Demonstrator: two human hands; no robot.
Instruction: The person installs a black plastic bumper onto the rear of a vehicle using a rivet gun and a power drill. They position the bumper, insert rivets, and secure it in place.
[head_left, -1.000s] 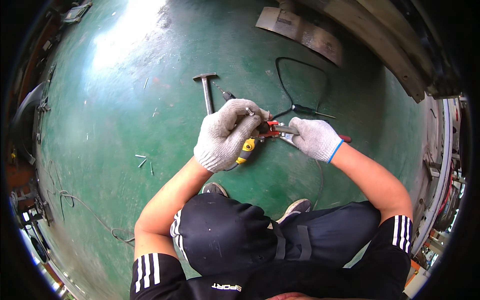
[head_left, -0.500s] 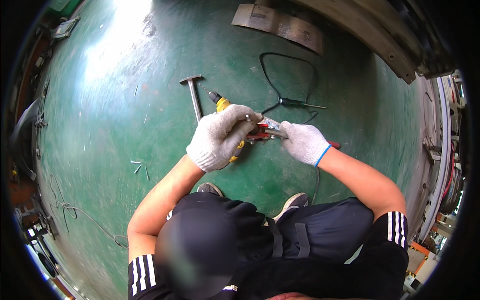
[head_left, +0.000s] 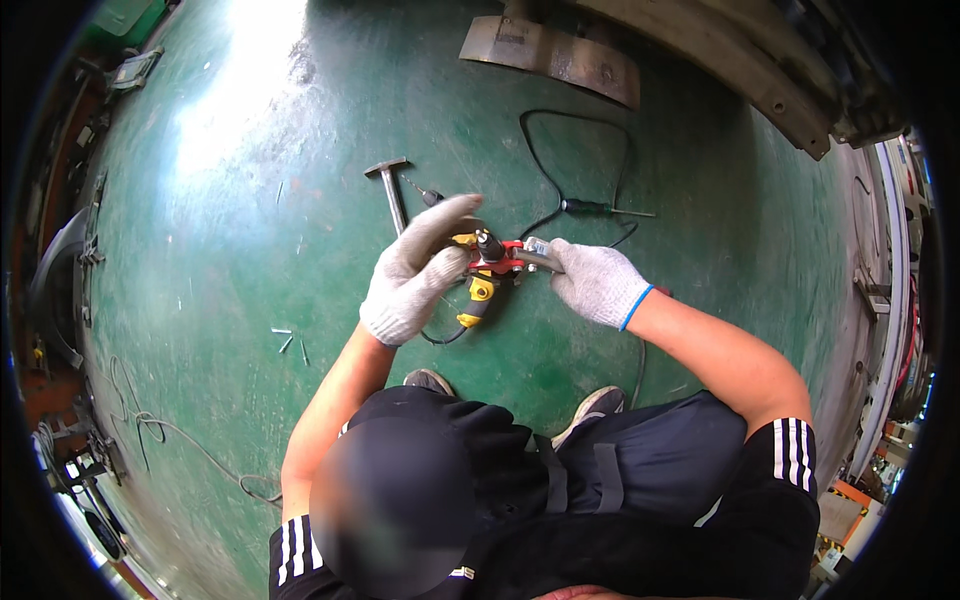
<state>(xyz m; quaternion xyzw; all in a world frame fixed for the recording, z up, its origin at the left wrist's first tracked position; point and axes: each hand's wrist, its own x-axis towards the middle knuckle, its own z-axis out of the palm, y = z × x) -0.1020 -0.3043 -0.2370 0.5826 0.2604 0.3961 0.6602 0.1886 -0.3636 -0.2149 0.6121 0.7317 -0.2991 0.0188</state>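
My right hand [head_left: 597,282], in a white knit glove with a blue cuff edge, is closed around the grey handle [head_left: 538,260] of a red hand tool [head_left: 512,257]. A black nose [head_left: 489,246] stands up from this tool, which looks like a hand riveter. To its left my gloved left hand [head_left: 412,282] is open, fingers stretched past the tool's end and thumb close to the red part. Whether the thumb touches it I cannot tell. Beneath both lies a yellow and black power drill [head_left: 480,292], partly covered; its chuck and bit show beyond my left fingers.
A hammer [head_left: 392,195] lies beyond my left hand. On the far right are a screwdriver [head_left: 600,208] and a looped black cable [head_left: 545,165]. Several small metal pins [head_left: 285,343] lie on the green floor [head_left: 230,260] at left. A curved metal part [head_left: 550,60] hangs at the far side.
My left hand has drawn back left from the tool and its fingers have spread, uncovering the black nose and more of the drill. The right hand has shifted slightly left with the tool.
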